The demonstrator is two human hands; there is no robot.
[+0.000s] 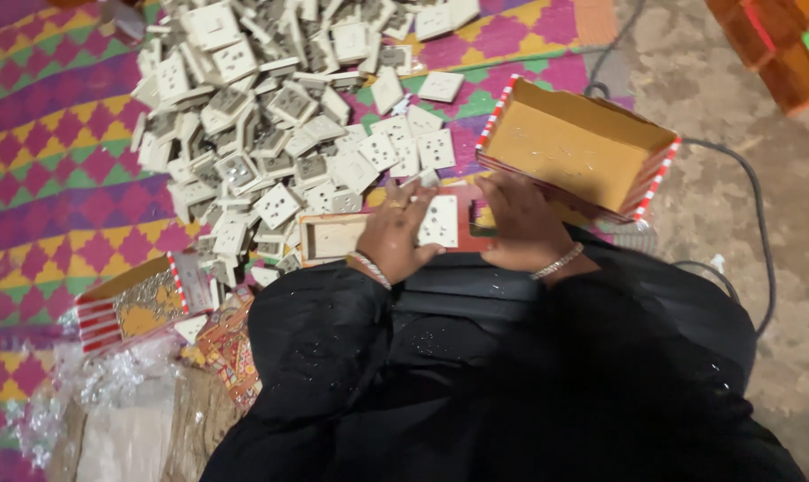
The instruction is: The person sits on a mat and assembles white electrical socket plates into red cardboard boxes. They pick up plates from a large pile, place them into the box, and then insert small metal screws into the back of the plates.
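Head-camera view looking straight down at a person seated on the floor, with black sleeves and lap filling the near, six o'clock part of the frame.

Just beyond the lap, at the centre, both hands work together over a small flat red and cream carton [333,236]. The left hand [392,234], with a ring and a beaded bracelet, is curled with its fingers closed on a white socket plate [439,221], which sits on the carton between the two hands. The right hand [519,223], wearing a silver bracelet, lies palm down on the carton's right end, fingers bent; whether it grips anything underneath cannot be told.

The step in hand looks like packing: one plate being seated in its carton. The next move would seem to call for sliding the plate square into the open tray while the right hand steadies the carton.

At eight o'clock, near the left elbow, lie a red-and-white striped box [123,308] with a shiny lining, printed cardboard scraps, and crumpled clear plastic wrap [101,393].

At two o'clock, touching the right hand's far side, an open empty cardboard box [579,147] with a striped rim rests tilted.

Farther off, from ten to twelve o'clock, a large loose heap of white socket plates [262,107] spreads over a woven mat [38,152] patterned in magenta, yellow and green diamonds. At three o'clock a dark cable [757,214] loops over bare concrete floor, and orange crates [779,45] sit at the far one o'clock corner.
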